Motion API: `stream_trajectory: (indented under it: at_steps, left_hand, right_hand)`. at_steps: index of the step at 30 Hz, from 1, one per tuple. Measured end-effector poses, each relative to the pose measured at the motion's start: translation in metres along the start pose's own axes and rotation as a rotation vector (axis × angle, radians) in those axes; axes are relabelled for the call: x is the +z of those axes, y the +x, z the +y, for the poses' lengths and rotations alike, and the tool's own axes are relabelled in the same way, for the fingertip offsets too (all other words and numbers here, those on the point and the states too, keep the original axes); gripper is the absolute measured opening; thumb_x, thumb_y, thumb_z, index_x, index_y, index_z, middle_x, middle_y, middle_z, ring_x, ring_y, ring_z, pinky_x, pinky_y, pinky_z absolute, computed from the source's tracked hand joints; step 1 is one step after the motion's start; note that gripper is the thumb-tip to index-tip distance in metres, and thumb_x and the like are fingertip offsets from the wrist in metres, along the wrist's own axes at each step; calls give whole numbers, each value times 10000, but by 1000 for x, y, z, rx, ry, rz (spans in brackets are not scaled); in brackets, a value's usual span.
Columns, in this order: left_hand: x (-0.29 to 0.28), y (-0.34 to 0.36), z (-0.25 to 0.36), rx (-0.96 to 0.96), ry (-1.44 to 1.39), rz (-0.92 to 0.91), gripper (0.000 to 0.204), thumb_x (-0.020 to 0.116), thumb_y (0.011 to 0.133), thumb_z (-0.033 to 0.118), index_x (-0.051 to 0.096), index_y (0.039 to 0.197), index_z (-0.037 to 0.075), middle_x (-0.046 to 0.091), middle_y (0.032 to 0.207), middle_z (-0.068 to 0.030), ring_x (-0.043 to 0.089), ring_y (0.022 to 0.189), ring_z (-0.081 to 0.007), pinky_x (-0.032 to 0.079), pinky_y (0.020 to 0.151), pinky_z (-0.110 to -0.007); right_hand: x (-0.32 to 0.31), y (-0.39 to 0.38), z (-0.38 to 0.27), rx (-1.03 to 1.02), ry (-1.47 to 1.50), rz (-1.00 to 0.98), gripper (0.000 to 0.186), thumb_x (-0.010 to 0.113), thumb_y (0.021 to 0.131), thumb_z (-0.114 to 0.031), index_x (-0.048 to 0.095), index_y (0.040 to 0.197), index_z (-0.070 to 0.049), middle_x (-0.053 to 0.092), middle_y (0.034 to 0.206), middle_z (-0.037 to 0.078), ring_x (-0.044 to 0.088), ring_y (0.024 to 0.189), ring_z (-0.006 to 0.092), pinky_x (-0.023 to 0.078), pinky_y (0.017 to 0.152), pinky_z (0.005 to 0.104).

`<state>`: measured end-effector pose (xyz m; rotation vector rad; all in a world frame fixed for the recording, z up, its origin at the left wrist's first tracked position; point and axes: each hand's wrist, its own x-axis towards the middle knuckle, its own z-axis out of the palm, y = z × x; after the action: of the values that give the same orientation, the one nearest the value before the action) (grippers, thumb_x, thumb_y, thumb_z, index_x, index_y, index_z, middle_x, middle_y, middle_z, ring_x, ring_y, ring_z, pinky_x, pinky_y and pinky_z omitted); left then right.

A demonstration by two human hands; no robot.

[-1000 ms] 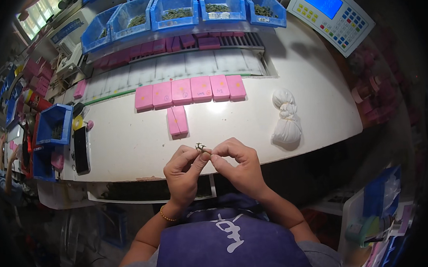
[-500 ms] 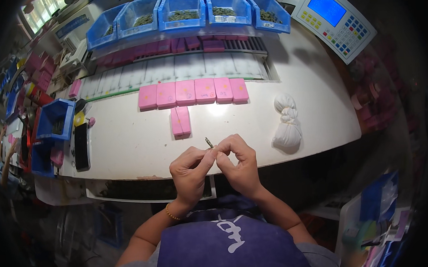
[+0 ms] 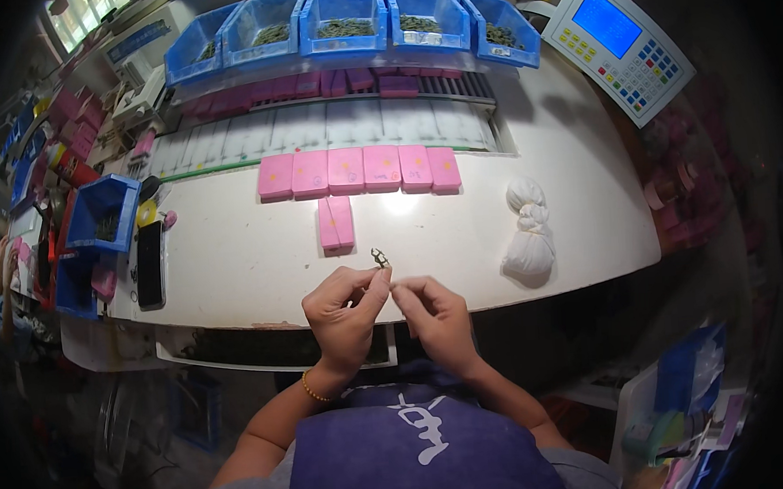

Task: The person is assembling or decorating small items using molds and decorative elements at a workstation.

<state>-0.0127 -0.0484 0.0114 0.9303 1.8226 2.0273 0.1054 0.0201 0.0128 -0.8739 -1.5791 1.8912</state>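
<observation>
My left hand (image 3: 346, 311) pinches a small green openwork piece (image 3: 380, 257) between thumb and forefinger, over the near edge of the white table. Its upper end sticks out beyond the fingertips; the lower end is hidden. My right hand (image 3: 438, 323) is just beside it, thumb and forefinger brought together and the other fingers curled. Whether anything small sits in that pinch cannot be seen. Beyond my hands stand a pair of pink blocks (image 3: 336, 225) side by side, and behind them a row of several pink blocks (image 3: 346, 172).
Blue bins (image 3: 342, 26) of small green pieces line the back. A white tied cloth bundle (image 3: 529, 227) lies to the right, below a keypad panel with a blue screen (image 3: 616, 42). At left are a black phone (image 3: 150, 264) and a blue bin (image 3: 104, 215). A drawer (image 3: 273, 350) juts below the table edge.
The green piece now shows wider, with its openwork shape visible above my left fingertips. My right hand has drawn slightly down and away from the left fingertips. The view has shifted a little.
</observation>
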Motion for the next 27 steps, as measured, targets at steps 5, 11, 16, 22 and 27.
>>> stream_trajectory:
  at_steps: [5, 11, 16, 22, 27]
  left_hand:
    - [-1, 1, 8, 60, 64, 8, 46, 754, 817, 0, 722, 789, -17, 594, 632, -8, 462, 518, -28, 332, 468, -222]
    - [-1, 2, 16, 92, 145, -23, 50, 757, 815, -5, 719, 792, -26, 611, 642, -13, 475, 537, -35, 349, 486, -216]
    - [-2, 1, 13, 148, 189, -33, 50, 760, 808, -24, 714, 790, -33, 610, 647, -14, 487, 561, -43, 360, 502, -214]
    - [0, 6, 8, 204, 224, -25, 31, 758, 792, -18, 735, 814, -21, 639, 634, -55, 508, 493, -70, 372, 455, -235]
    - [-1, 8, 6, 43, 191, -71, 52, 739, 824, 15, 734, 846, -31, 656, 655, -60, 544, 519, -71, 406, 483, -236]
  right_hand:
    - [1, -26, 37, -343, -440, -180, 151, 702, 902, -134, 720, 1017, -39, 708, 785, 93, 654, 614, 160, 511, 588, 276]
    - [-1, -20, 65, -435, -1019, -236, 209, 675, 897, -278, 638, 791, -102, 656, 687, 78, 651, 580, 270, 478, 481, 403]
    - [0, -19, 47, -507, -870, -242, 186, 676, 901, -256, 670, 821, -88, 660, 695, 96, 653, 587, 268, 493, 505, 383]
    - [-10, -12, 26, -444, -742, -160, 151, 686, 904, -217, 721, 907, -71, 680, 727, 106, 659, 598, 270, 511, 542, 362]
    - [-25, 3, 19, -336, -656, -155, 155, 676, 917, -186, 728, 959, -46, 715, 809, 112, 693, 658, 248, 526, 591, 331]
